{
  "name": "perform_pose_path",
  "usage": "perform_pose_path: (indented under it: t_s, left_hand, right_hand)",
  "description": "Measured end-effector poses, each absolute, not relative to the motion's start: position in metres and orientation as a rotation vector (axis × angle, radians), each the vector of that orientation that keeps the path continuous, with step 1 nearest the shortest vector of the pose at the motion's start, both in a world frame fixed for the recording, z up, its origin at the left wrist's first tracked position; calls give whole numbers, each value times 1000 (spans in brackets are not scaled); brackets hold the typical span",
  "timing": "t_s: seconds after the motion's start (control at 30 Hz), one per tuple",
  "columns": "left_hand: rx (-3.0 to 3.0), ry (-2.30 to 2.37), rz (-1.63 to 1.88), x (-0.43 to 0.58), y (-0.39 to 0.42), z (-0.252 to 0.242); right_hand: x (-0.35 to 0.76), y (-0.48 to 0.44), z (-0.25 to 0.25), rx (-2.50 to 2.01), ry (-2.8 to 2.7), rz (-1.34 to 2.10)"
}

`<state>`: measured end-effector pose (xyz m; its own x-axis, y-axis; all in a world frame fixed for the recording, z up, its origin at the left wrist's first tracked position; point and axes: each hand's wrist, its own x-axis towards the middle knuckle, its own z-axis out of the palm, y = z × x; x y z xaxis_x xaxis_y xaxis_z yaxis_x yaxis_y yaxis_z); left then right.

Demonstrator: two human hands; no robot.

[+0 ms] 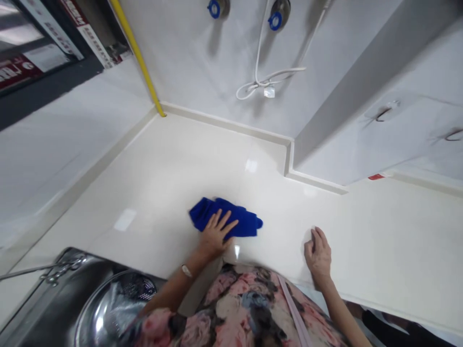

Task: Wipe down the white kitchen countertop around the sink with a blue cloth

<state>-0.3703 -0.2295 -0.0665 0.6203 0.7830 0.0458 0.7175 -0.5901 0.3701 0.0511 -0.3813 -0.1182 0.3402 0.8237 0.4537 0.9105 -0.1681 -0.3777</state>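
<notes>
Closest in, the floral top (246,308) fills the bottom of the view, and both bare arms reach forward from it. Left hand (213,236) first: its fingers (226,219) are spread and laid flat, pressing down on the blue cloth (246,222), with no grip and nothing pinched. The cloth is bunched and lies on the white countertop (162,183), a little left of centre and just ahead of the person's body, sticking out past the fingertips on both sides. A watch (186,271) sits on that wrist.

Over to the right hand (318,253): its fingers lie close together and slightly bent, palm down on the bare counter near the front edge. It holds nothing and is well apart from the cloth.

Moving outward, a steel sink (54,308) sits at the lower left with a shiny metal bowl (104,313) in it, and the left forearm crosses above the bowl's rim. At the back corner a yellow pipe (139,55) runs down the wall to the counter. Higher on the wall are two blue-capped valves (214,8), and a looped white cord (267,77) hangs below them. To the right, a white boxed-in section (361,149) with metal hooks (385,112) juts out over the counter.
</notes>
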Motion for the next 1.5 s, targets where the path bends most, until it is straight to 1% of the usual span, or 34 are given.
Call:
perform_pose_path:
  t_s: [0.1, 0.23, 0.3, 0.47, 0.7, 0.87, 1.03, 1.13, 1.3, 1.5]
  left_hand:
    - [2355, 1612, 250, -438, -221, -63]
    - [1997, 2195, 319, -522, -196, -56]
    - [1807, 2401, 358, -554, -178, -50]
    - [1477, 2652, 432, -588, -127, -39]
    - [1217, 2814, 445, -568, -49, -50]
    - [1248, 2739, 417, -507, 13, -54]
    - [1588, 2436, 549, -399, 67, -59]
    - [1803, 2239, 525, -328, 83, -61]
    - [2107, 1847, 424, -235, 64, -61]
    - [2367, 1439, 344, -192, -12, -61]
  right_hand:
    - [54, -381, -119, -2005, -1525, -197]
    - [56, -382, -118, -1992, -1550, -195]
    - [57, -383, -116, -1986, -1565, -180]
    - [60, -388, -113, -1988, -1579, -167]
    - [56, -389, -108, -2034, -1569, -111]
    - [52, -388, -106, -2081, -1548, -96]
    - [46, -387, -104, -2110, -1534, -104]
    - [44, -386, -105, -2130, -1511, -117]
    - [42, -385, -106, -2138, -1481, -95]
    - [40, -382, -105, -2128, -1481, -138]
